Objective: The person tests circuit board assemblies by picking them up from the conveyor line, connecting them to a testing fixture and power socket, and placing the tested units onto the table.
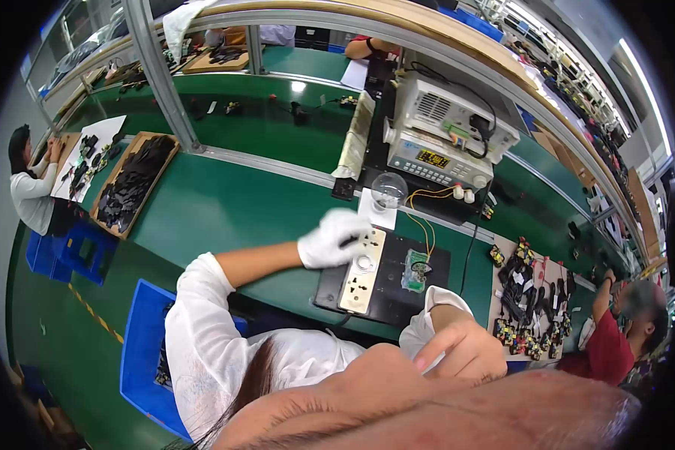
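Observation:
My left hand (334,238), in a white glove, is over the upper left side of a white power strip (362,279). Its thumb and fingers are apart, with a dark gap between them and nothing visible in the grip. The strip lies on a black board (386,281). My right hand (461,346) is bare and raised close to my face, fingers curled in, with nothing seen in it. On the board, right of the strip, sits a green circuit board in a clear case (415,271), with yellow wires running up from it. A clear glass bulb (389,191) stands beyond the strip.
Bench instruments (442,154) stand at the back under a metal frame (157,75). At right is a board of dark cable assemblies (531,296), with a person in red beside it. A tray of black parts (136,180) and a blue bin (139,360) are at left; another person sits beyond.

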Motion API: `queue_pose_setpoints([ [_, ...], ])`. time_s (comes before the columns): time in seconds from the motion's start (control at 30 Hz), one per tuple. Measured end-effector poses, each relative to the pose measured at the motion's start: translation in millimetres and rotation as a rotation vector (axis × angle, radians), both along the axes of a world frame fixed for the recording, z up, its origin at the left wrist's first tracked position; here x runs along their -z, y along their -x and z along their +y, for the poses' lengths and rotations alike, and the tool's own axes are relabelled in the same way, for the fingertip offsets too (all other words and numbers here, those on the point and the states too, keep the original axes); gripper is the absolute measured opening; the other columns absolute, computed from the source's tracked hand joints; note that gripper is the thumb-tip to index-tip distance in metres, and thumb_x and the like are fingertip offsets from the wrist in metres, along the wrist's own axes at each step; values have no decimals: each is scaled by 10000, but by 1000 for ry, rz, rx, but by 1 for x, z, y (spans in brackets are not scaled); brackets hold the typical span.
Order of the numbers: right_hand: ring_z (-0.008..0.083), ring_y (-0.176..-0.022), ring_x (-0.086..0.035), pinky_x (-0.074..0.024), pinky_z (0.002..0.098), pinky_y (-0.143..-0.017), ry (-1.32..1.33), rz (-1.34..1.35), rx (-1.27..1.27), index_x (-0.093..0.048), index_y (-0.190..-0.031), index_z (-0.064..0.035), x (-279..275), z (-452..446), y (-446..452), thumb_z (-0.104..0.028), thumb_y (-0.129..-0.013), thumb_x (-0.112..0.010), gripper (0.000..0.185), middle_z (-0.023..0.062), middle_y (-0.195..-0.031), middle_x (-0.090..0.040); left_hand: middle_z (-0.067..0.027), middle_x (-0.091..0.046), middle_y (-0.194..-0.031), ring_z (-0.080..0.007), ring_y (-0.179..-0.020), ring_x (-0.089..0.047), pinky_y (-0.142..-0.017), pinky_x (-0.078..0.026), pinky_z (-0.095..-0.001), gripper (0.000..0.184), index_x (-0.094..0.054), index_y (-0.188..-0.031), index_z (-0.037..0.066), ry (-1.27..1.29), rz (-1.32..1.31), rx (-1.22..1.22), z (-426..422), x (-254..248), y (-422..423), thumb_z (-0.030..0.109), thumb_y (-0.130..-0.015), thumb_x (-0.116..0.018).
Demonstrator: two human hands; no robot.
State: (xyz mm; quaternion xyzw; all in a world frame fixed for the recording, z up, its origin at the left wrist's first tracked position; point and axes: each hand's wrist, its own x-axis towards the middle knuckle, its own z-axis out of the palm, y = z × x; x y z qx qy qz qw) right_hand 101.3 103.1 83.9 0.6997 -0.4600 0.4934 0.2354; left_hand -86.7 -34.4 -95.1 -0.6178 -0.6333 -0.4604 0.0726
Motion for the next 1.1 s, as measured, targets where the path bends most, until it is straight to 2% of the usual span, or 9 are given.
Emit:
queue_pose_setpoints([
  [0.03, 243, -625, -658, -513, 517, -852, 10, 3, 14, -586, -664, -33, 0, 2, -4, -5, -875, -524, 222, 134, -685, -643, -167, -559, -791, -348, -733, -574, -663, -459, -409, 247, -609, -938, 20, -102, -20, -23, 5, -5, 19, 130, -727, -674],
  [0.1, 242, -618, -652, -518, 516, -843, -1, 11, 29, -586, -660, -34, 0, 6, -10, -15, -873, -527, 222, 133, -690, -644, -172, -557, -840, -353, -787, -568, -669, -455, -416, 243, -598, -895, -10, -123, -35, -422, -4, -4, 60, 121, -700, -660],
  [0.13, 244, -616, -648, -525, 516, -831, 39, -3, 24, -585, -656, -31, 2, 7, -13, -26, -872, -527, 224, 134, -691, -645, -172, -560, -874, -351, -809, -574, -680, -458, -418, 286, -615, -920, -19, 62, 119, -630, -19, 13, 104, 159, -703, -671],
  [0.23, 247, -615, -643, -533, 516, -814, 83, -25, 19, -584, -653, -27, 4, 9, -18, -44, -871, -524, 227, 136, -695, -645, -244, -606, -1158, -390, -1065, -586, -932, -475, -459, 359, -654, -981, 21, 160, 342, -1070, -71, 40, 193, 274, -728, -683],
  [0.3, 248, -617, -642, -536, 517, -810, 100, -25, 27, -584, -653, -25, 6, 10, -18, -50, -871, -521, 228, 137, -696, -645, -171, -598, -1137, -335, -1072, -576, -871, -485, -460, 403, -648, -1016, 51, 242, 336, -1366, -107, 55, 243, 347, -743, -664],
  [0.37, 263, -621, -642, -538, 530, -802, 76, -10, 50, -579, -668, -21, 8, 11, -17, -34, -870, -509, 215, 146, -694, -638, -158, -570, -1240, -318, -1177, -531, -959, -443, -466, 543, -611, -1194, 70, 483, -21, -1574, -132, 61, 272, 461, -817, -613],
  [0.57, 296, -656, -660, -556, 556, -761, 61, -57, 25, -547, -690, 1, 0, 4, -8, 0, -886, -483, 206, 178, -698, -623, -158, -558, -1317, -303, -1228, -518, -1022, -395, -445, 608, -606, -1253, 88, 604, -26, -1613, -135, 63, 288, 549, -882, -465],
  [0.73, 327, -698, -678, -561, 563, -755, 71, -94, -19, -547, -704, 7, 7, 1, -5, 8, -889, -485, 195, 192, -715, -620, -146, -616, -1181, -299, -1137, -576, -976, -430, -440, 548, -652, -1184, 98, 557, 4, -1600, -138, 61, 283, 515, -872, -481],
  [1.1, 339, -733, -689, -569, 586, -739, 129, -68, -51, -554, -708, 27, 12, 4, -5, 17, -869, -506, 168, 199, -731, -627, -133, -613, -1240, -298, -1166, -562, -1006, -377, -442, 550, -659, -1192, 131, 615, 19, -1674, -140, 68, 287, 529, -885, -435],
])
